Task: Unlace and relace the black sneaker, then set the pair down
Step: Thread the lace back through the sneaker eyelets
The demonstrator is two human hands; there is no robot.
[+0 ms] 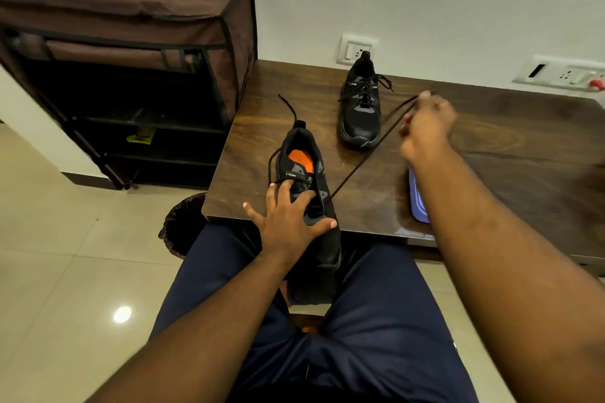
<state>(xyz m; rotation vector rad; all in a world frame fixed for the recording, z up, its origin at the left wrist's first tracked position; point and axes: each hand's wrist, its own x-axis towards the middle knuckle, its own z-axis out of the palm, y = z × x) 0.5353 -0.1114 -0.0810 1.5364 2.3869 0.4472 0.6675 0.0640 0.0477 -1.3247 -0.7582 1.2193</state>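
Note:
A black sneaker (316, 249) with an orange insole rests on my lap and the front edge of the wooden table (491, 147), heel pointing away. My left hand (288, 219) presses on its tongue and eyelets, fingers spread over the upper. My right hand (425, 127) is raised to the right and pinches one end of the black lace (366, 157), stretched taut from the eyelets. The lace's other end curls loose past the heel. The second black sneaker (360, 108), fully laced, stands farther back on the table.
A brown fabric shoe rack (131, 59) stands at the left beside the table. A purple phone (417, 199) lies on the table under my right forearm. A dark woven bin (183, 226) sits on the tiled floor. Wall sockets (357, 49) are behind the table.

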